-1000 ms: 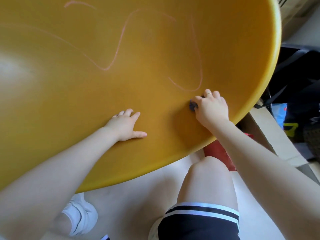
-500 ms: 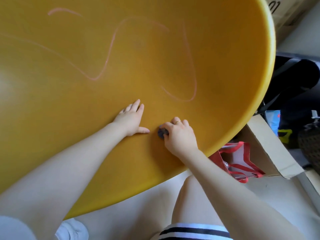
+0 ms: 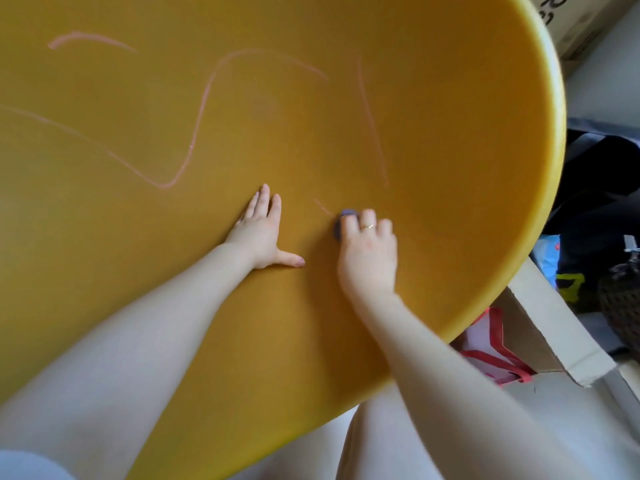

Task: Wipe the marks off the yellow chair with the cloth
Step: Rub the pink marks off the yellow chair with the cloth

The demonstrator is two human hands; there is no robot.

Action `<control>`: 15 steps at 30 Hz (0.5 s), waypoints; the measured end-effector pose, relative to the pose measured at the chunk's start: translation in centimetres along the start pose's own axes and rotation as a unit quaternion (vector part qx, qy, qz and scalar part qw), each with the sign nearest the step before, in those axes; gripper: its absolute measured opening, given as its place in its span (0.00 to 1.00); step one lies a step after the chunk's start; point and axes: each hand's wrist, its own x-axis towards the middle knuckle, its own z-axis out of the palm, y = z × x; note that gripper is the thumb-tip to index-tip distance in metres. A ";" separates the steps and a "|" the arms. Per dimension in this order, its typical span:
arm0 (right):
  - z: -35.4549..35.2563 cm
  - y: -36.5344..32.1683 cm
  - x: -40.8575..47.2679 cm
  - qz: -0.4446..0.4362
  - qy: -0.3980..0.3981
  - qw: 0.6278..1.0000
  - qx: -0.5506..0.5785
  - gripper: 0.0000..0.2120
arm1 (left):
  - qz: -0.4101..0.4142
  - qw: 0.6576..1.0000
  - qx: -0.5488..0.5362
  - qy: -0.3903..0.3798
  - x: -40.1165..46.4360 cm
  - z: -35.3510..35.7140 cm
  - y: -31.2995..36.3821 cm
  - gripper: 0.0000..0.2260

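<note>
The yellow chair [image 3: 433, 140] fills most of the view with its wide smooth surface. Pink chalk-like marks [image 3: 194, 140] wind across its upper half, and a long faint stroke [image 3: 372, 133] runs down on the right. A short stub of a mark [image 3: 323, 207] lies just left of the cloth. My right hand [image 3: 369, 252] grips a small purple-grey cloth [image 3: 341, 223] and presses it onto the chair; most of the cloth is hidden under the fingers. My left hand [image 3: 261, 233] rests flat on the chair beside it, fingers straight and thumb spread.
A cardboard box [image 3: 543, 327] and a red-trimmed bag [image 3: 491, 355] sit on the floor past the chair's right rim. Dark bags [image 3: 602, 188] lie further right. Another box [image 3: 585, 19] is at the top right corner. My knee [image 3: 381, 441] is below the chair edge.
My right hand swept the cloth left along the chair, then up toward the curved mark's lower end, the bottom loop of which is now gone. My left hand stayed flat on the chair.
</note>
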 end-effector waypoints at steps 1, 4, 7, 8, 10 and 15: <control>0.6 -1.5 -1.0 -0.003 -0.018 1.000 0.019 0.18 | 0.006 1.000 0.001 -0.001 0.1 0.0 -0.2 0.56; 1.6 -3.9 -2.6 -0.006 -0.064 0.996 0.057 0.12 | 0.028 1.000 0.008 -0.013 0.2 -0.5 -1.2 0.54; 1.0 -2.4 -1.2 -0.050 -0.092 0.993 0.061 0.10 | 0.042 0.999 0.015 -0.015 0.1 -0.9 -1.9 0.52; 0.6 -1.2 -0.2 -0.051 -0.075 0.995 0.046 0.10 | 0.044 0.999 0.018 -0.016 0.1 -0.9 -1.9 0.52; -0.4 1.6 2.3 -0.025 -0.004 1.000 -0.014 0.12 | 0.045 0.999 0.019 -0.018 0.1 -0.8 -1.9 0.52; -3.7 5.7 7.5 0.044 0.086 0.995 -0.040 0.14 | 0.046 0.999 0.017 -0.013 0.2 -1.0 -2.1 0.52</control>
